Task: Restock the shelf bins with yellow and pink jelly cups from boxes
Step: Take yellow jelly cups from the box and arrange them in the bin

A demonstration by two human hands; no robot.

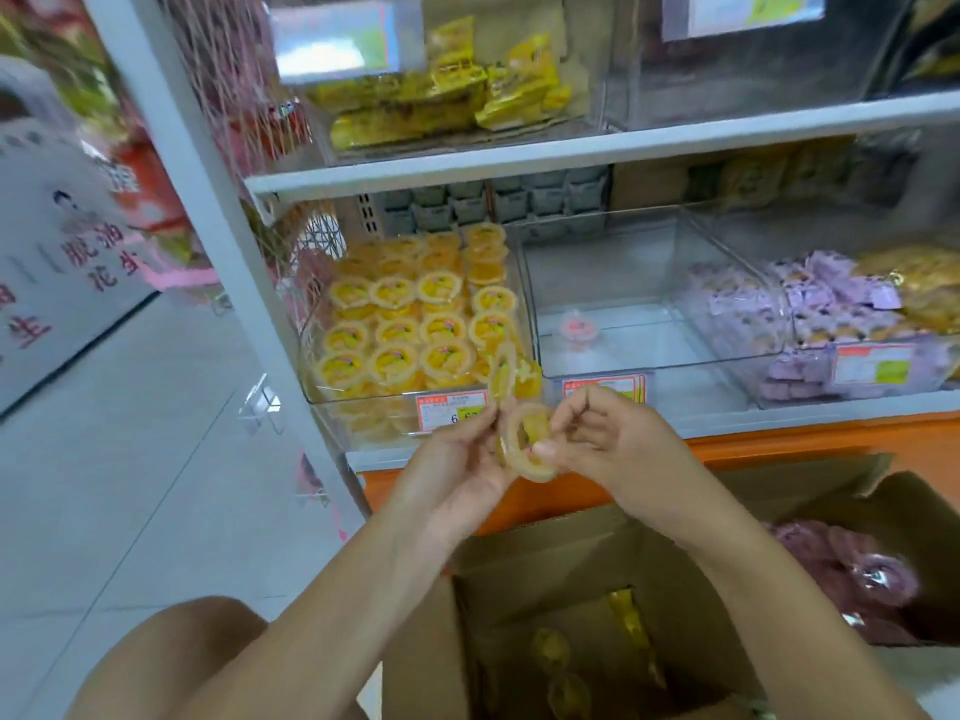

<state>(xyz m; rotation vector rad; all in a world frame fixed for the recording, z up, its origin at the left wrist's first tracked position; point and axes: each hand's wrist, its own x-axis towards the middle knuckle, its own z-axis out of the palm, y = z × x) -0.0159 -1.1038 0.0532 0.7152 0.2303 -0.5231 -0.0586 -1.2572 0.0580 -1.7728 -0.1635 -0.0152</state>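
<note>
My left hand [460, 459] and my right hand [602, 433] meet in front of the lower shelf, both gripping yellow jelly cups [524, 441]; a further yellow cup [506, 379] sticks up above my left fingers. Just behind stands a clear bin [332, 407] packed with yellow jelly cups [410, 324]. The clear bin beside it [597, 374] holds a single pink jelly cup [579, 330]. Below my arms an open cardboard box [519, 553] contains a few yellow cups [550, 646]. A second box [904, 491] at the right holds pink cups [841, 563].
A bin of purple packets [810, 314] sits at the right of the same shelf. The shelf above carries a bin of yellow packets [441, 96]. An orange base panel [779, 449] runs under the shelf. White tiled floor [130, 433] lies to the left, my knee [182, 662] below.
</note>
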